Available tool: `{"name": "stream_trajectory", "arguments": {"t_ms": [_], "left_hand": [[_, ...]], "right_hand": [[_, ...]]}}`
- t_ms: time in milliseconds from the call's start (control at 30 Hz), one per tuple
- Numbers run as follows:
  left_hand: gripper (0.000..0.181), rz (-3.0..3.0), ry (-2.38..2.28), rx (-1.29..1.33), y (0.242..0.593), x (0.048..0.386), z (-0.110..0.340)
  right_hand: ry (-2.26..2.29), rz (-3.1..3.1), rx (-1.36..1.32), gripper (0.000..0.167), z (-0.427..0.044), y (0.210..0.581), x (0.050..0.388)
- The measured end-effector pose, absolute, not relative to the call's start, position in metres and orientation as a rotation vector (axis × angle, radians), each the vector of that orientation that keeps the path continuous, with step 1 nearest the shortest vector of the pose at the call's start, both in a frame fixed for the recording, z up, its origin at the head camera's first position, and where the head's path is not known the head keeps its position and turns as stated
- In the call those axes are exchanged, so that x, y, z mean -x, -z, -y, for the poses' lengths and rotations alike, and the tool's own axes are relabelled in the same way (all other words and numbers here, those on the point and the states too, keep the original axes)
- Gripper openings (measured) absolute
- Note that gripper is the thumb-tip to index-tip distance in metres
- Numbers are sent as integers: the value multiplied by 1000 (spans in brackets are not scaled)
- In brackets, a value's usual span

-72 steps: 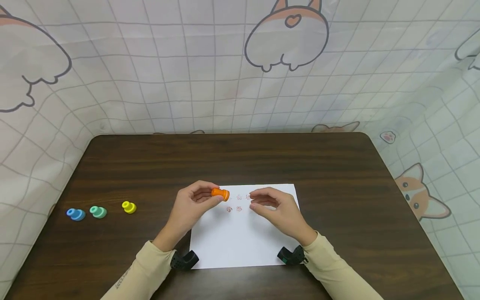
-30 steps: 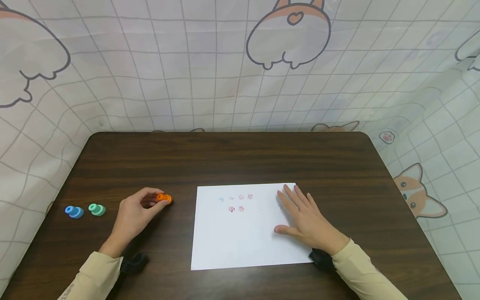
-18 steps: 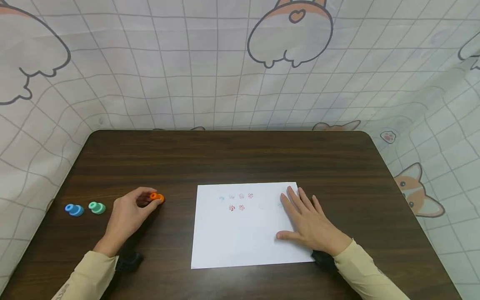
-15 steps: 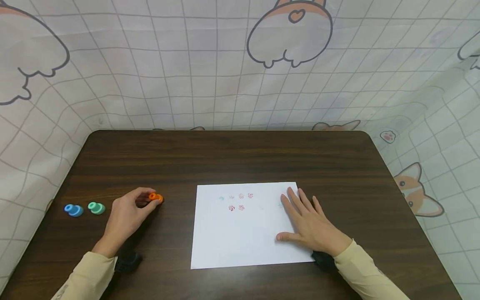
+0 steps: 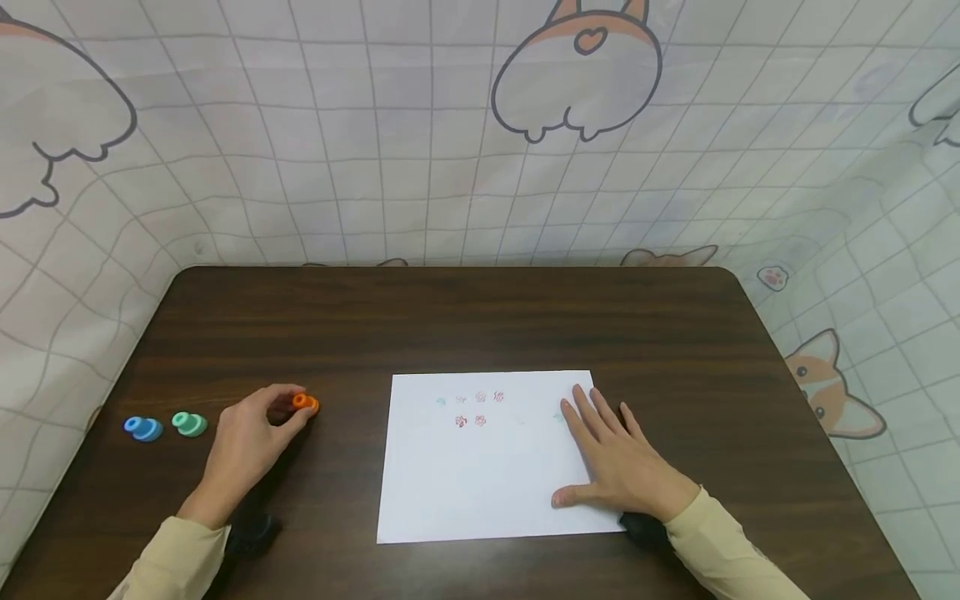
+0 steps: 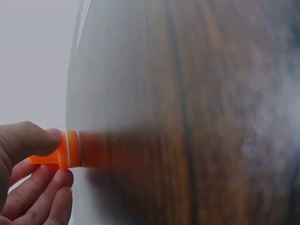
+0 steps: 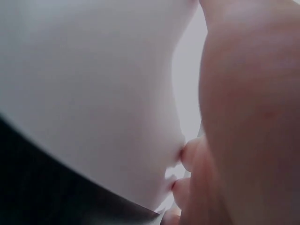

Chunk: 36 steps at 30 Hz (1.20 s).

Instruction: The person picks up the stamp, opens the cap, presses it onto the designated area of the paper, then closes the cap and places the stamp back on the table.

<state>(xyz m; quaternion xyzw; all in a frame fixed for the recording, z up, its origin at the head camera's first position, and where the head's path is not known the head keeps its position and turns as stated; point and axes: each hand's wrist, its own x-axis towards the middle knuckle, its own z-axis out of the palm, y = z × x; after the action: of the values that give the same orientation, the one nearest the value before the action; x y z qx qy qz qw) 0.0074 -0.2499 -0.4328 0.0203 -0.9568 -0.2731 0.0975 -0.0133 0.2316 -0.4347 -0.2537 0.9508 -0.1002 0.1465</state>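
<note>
My left hand pinches a small orange stamp between thumb and fingers, left of the paper. In the left wrist view, the base of the orange stamp is at or just above the table; I cannot tell whether it touches. Flat on the right edge of a white sheet of paper rests my right hand, its fingers spread. Small red flower prints and a few faint greenish marks show on the sheet. The right wrist view has the same hand's fingers close up against the white paper.
Further left on the dark wooden table stand a blue stamp and a green stamp. A white grid-patterned cloth with cartoon corgis hangs around the table's back and sides.
My left hand has carried the orange stamp from above the paper leftward and down. My right hand has flattened onto the paper's right side. The yellow stamp is out of sight where my left hand is.
</note>
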Motion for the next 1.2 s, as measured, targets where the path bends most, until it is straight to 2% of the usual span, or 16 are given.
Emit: {"name": "stream_trajectory", "arguments": {"t_ms": [800, 1200], "left_hand": [[35, 2873, 766, -82, 439, -11, 251], [30, 2770, 712, -82, 433, -17, 247]], "right_hand": [[286, -2721, 782, 130, -227, 448, 18], [419, -2756, 748, 120, -230, 449, 20]]}}
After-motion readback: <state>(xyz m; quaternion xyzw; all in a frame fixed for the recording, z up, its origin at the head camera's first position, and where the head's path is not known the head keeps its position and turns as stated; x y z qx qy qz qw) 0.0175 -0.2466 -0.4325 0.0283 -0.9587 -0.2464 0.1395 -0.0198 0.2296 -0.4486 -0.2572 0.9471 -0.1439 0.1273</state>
